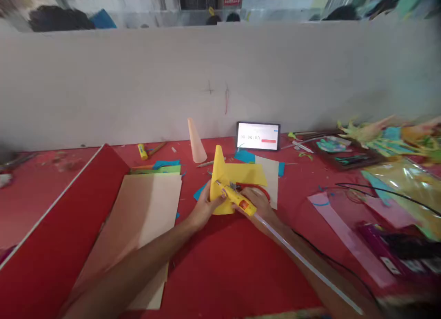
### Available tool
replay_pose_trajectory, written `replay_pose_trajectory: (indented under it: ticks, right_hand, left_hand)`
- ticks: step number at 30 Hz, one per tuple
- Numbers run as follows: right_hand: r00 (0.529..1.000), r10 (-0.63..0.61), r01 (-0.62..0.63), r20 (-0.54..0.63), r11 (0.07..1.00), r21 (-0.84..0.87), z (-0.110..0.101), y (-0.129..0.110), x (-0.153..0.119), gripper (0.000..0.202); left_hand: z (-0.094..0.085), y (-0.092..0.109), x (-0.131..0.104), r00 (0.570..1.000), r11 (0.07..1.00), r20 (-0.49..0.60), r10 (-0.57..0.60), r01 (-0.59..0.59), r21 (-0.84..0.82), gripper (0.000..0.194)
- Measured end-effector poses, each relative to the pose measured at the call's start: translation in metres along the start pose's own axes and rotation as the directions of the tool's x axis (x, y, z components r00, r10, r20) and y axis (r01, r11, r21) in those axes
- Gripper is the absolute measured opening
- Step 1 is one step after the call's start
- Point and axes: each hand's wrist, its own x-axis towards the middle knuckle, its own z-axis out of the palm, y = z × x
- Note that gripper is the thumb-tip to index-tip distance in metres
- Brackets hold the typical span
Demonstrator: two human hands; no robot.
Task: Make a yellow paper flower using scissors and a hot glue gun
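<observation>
Nearest to the camera, a long, translucent white glue stick (296, 252) runs out behind the yellow glue gun (237, 200), over the right forearm. The right hand (258, 202) is closed around the gun; the left hand (203, 206) pinches the low side of a yellow paper cone (217, 165), upright above the red table (206, 273). The nozzle lies at the cone's face; whether it touches, one cannot tell. For good gluing, it seems best to lay a thin, even line along the paper edge, press it gently, and keep the fingers away from the hot tip. A flat yellow paper piece (246, 173) and red-handled scissors (264, 192) lie close by the right hand and may hinder it. Behind stand a pale peach cone (196, 144) and a black-framed tablet (258, 136). Peach paper sheets (155, 204) lie at the left.
</observation>
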Motion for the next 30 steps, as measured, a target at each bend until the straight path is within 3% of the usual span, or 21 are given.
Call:
replay_pose_trajectory:
  ticks: [7, 12, 18, 30]
  right_hand:
    - [0.998, 0.023, -0.018, -0.059, 0.996, 0.083, 0.002, 0.007, -0.003, 0.030]
    - [0.992, 0.118, -0.108, -0.048, 0.981, 0.164, 0.001, 0.006, -0.002, 0.027]
    - [0.993, 0.099, -0.085, -0.057, 0.975, 0.205, -0.003, 0.003, 0.002, 0.032]
    - [0.989, 0.147, -0.141, -0.029, 0.977, 0.163, -0.005, 0.000, 0.002, 0.037]
  left_hand:
    - [0.002, 0.004, -0.004, 0.997, 0.999, 0.071, 0.040, -0.040, 0.003, 0.071]
    - [0.005, 0.008, -0.008, 0.989, 0.996, 0.136, 0.062, -0.053, -0.072, 0.080]
    - [0.006, 0.010, -0.008, 0.996, 0.996, 0.091, 0.002, 0.006, -0.085, 0.093]
    - [0.007, 0.012, -0.006, 0.998, 0.996, 0.036, -0.057, 0.059, -0.064, 0.085]
